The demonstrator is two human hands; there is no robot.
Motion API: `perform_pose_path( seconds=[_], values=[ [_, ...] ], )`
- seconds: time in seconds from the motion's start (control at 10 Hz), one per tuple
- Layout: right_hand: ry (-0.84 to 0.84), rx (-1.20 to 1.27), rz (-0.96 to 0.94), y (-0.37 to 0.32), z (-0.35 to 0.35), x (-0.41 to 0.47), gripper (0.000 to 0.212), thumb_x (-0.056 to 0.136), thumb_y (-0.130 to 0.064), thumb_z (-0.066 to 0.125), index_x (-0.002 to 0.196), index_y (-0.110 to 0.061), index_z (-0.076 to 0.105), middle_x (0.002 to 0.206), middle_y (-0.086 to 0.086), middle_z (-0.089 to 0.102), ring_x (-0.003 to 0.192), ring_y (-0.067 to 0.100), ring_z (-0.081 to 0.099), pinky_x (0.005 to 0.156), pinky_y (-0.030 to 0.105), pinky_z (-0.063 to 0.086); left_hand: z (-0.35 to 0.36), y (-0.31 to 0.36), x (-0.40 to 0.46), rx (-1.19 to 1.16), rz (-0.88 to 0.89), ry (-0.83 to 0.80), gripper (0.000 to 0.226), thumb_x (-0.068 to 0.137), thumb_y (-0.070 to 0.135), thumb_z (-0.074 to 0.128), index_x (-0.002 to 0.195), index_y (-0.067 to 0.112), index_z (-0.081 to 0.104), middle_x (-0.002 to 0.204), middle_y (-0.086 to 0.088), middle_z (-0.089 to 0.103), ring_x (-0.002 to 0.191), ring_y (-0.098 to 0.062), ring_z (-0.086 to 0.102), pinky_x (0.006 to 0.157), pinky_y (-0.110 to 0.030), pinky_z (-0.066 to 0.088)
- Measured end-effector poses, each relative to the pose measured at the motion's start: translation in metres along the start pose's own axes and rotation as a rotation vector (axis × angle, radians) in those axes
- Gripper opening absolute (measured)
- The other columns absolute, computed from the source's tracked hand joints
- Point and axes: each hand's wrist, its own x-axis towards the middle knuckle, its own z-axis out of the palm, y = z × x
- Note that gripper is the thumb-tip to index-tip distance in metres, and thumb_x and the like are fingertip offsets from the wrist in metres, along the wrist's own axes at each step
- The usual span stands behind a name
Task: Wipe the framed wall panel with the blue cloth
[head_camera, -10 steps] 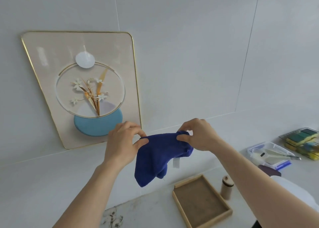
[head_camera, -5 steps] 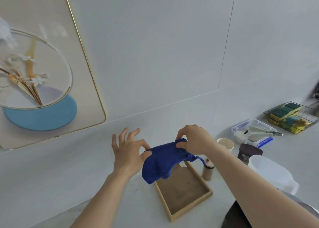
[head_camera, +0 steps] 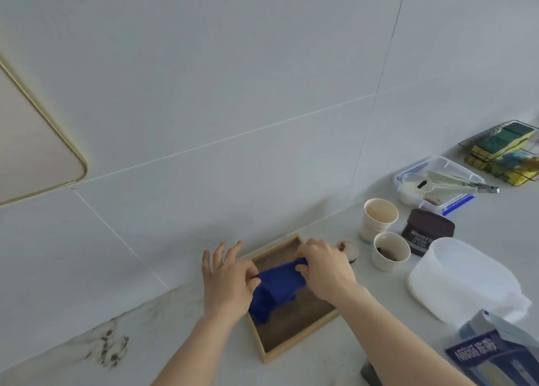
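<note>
The blue cloth (head_camera: pixel 275 290) hangs bunched between both hands, just above the wooden tray (head_camera: pixel 294 331) on the counter. My left hand (head_camera: pixel 226 280) pinches its left end with thumb and forefinger, the other fingers spread. My right hand (head_camera: pixel 323 269) grips its right end from above. Only the lower right corner of the gold-framed wall panel (head_camera: pixel 32 152) shows, at the far left edge of the view, well away from the cloth.
Two paper cups (head_camera: pixel 377 217) (head_camera: pixel 390 250), a dark jar (head_camera: pixel 427 234), a small wooden-lidded jar (head_camera: pixel 348 250), a white tub (head_camera: pixel 460 279), a clip-lid box with tongs (head_camera: pixel 437 184), a wire rack of sponges (head_camera: pixel 507 152) and a blue carton (head_camera: pixel 495 353) crowd the counter's right side. Dark stains (head_camera: pixel 112 347) mark the counter at the left.
Both hands have come down with the cloth from in front of the panel to just above the wooden tray. The view has swung right and down, so the panel has slid almost out of sight.
</note>
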Motion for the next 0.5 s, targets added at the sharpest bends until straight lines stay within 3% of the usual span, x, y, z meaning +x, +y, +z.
perform_pose_path(
  seconds=[0.1,0.2,0.3,0.4,0.5],
  values=[
    [-0.095,-0.021,0.002,0.017,0.044,0.001,0.021,0.102,-0.024,0.053,0.118,-0.02,0.066,0.127,0.002,0.061,0.12,0.026,0.057,0.093,0.042,0.055,0.036,-0.007,-0.001,0.018,-0.013,-0.051,0.01,0.098,0.043,0.059,0.103,0.037,0.065,0.17,0.009,0.024,0.16,-0.021,0.007,0.13,-0.049,-0.004],
    [-0.306,-0.056,0.003,0.028,0.08,-0.005,0.047,0.103,-0.036,0.054,0.149,-0.027,0.048,0.165,0.007,0.033,0.156,0.032,0.023,0.123,0.046,0.035,0.068,-0.016,-0.008,0.087,-0.011,-0.159,0.041,0.101,0.047,0.05,0.141,0.037,0.049,0.173,0.004,0.011,0.161,-0.023,0.001,0.131,-0.05,-0.004],
    [-0.441,-0.104,-0.011,0.033,0.102,-0.014,0.075,0.101,-0.054,0.05,0.163,-0.034,0.013,0.174,0.006,-0.007,0.16,0.027,-0.012,0.13,0.051,0.006,0.09,-0.023,-0.019,0.196,0.007,-0.29,0.069,0.102,0.057,0.038,0.162,0.034,0.013,0.174,0.0,-0.006,0.16,-0.027,-0.012,0.13,-0.052,-0.008],
    [-0.471,-0.129,0.034,0.034,0.115,-0.017,0.091,0.093,-0.074,0.041,0.162,-0.038,-0.007,0.172,0.004,-0.02,0.158,0.029,-0.023,0.13,0.055,-0.005,0.102,-0.029,-0.023,0.247,-0.003,-0.362,0.082,0.097,0.069,0.032,0.16,0.037,-0.01,0.171,-0.001,-0.021,0.157,-0.03,-0.023,0.122,-0.053,-0.023],
    [-0.485,-0.111,0.08,0.032,0.117,-0.017,0.106,0.075,-0.095,0.02,0.16,-0.041,-0.012,0.171,0.001,-0.025,0.156,0.029,-0.026,0.129,0.056,-0.007,0.103,-0.036,-0.024,0.273,0.005,-0.386,0.09,0.09,0.081,0.024,0.157,0.039,-0.02,0.168,-0.002,-0.028,0.154,-0.03,-0.029,0.101,-0.045,-0.042]
  ],
)
